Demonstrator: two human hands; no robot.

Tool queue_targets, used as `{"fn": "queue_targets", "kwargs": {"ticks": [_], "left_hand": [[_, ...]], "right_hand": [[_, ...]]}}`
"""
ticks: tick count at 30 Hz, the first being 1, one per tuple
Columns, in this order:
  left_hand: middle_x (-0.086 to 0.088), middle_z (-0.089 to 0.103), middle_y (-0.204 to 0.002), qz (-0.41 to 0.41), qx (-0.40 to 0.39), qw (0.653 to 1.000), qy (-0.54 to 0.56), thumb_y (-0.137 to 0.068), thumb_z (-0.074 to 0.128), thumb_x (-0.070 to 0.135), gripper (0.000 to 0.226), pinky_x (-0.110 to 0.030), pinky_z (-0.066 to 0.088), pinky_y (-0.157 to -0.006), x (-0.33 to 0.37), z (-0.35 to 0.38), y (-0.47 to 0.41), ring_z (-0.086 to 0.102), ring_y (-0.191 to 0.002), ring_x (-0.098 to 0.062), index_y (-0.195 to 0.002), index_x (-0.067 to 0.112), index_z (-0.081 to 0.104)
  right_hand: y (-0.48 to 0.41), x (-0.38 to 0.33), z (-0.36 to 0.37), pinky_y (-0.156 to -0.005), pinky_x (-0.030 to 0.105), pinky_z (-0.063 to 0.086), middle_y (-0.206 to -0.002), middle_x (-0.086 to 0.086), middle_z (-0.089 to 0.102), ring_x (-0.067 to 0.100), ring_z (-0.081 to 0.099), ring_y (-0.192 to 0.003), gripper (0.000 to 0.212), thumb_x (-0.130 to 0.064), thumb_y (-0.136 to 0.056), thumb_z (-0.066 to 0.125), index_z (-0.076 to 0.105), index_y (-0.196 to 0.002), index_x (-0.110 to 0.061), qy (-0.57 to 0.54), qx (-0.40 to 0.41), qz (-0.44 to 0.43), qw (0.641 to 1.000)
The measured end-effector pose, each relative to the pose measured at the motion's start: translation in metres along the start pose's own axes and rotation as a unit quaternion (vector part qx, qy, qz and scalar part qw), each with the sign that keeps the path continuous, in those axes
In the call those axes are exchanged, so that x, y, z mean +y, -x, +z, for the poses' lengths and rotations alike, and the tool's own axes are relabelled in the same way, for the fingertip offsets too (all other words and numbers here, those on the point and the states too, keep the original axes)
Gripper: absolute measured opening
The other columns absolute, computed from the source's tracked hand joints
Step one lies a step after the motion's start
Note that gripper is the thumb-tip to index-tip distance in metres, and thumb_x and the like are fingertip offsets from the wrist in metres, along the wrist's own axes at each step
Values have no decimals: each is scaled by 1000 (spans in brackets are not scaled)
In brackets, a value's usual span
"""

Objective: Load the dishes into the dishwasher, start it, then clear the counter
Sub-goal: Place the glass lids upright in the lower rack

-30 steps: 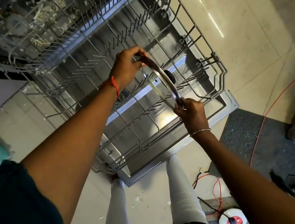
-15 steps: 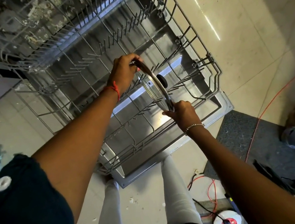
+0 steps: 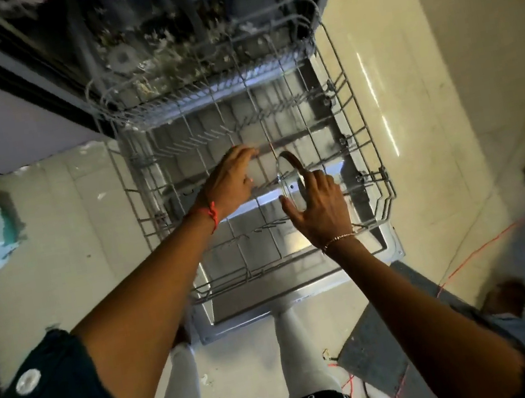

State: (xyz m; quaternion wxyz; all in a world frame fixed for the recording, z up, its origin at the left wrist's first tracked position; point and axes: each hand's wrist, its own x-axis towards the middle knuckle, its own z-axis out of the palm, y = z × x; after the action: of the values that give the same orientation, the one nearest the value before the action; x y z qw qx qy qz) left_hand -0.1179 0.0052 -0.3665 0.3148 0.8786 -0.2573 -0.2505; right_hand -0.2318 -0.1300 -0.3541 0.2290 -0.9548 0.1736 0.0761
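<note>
Head view: glass pot lid [image 3: 286,179] stands on edge btwn tines of dishwasher lower rack [image 3: 368,153], prob. so it drains. Right hand [image 3: 321,206], fingers spread, touches its rim to steady it; left hand [image 3: 229,183] hovers relaxed, holding nothing.

The lower rack [image 3: 275,116] is wire with a smooth, grey, matt coating. The lid [image 3: 288,179] standing inside the rack is clear glass with a polished metal rim. The door panel [image 3: 304,292] beneath the rack is bare metal (bright patches show a semi-gloss finish). The floor tiles [image 3: 394,100] right of the rack are cream and glossy. The mat [image 3: 380,349] in front of the rack is dark and rough-textured.
</note>
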Motion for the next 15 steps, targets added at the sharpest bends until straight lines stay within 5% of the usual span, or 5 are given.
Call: {"fn": "queue_targets", "kwargs": {"ticks": [11,15], "left_hand": [[-21,53,-126,-22,134,989,-60,-80,47,-11,41,-20,25,-100,-40,-196,173,49,-119,-31,-120,-4,55],[-26,63,-99,6,168,981,-102,-74,35,3,39,-26,33,-90,-56,-296,258,58,-97,-31,-99,-8,63]], "right_hand": [[12,-241,-44,-63,36,49,-79,16,65,34,62,-71,43,-38,-79,42,65,-88,-2,161,-56,-248,954],[28,-362,-68,-64,41,51,-73,17,66,34,65,-65,32,-30,-76,51,65,-78,-2,169,-38,-328,929]]}}
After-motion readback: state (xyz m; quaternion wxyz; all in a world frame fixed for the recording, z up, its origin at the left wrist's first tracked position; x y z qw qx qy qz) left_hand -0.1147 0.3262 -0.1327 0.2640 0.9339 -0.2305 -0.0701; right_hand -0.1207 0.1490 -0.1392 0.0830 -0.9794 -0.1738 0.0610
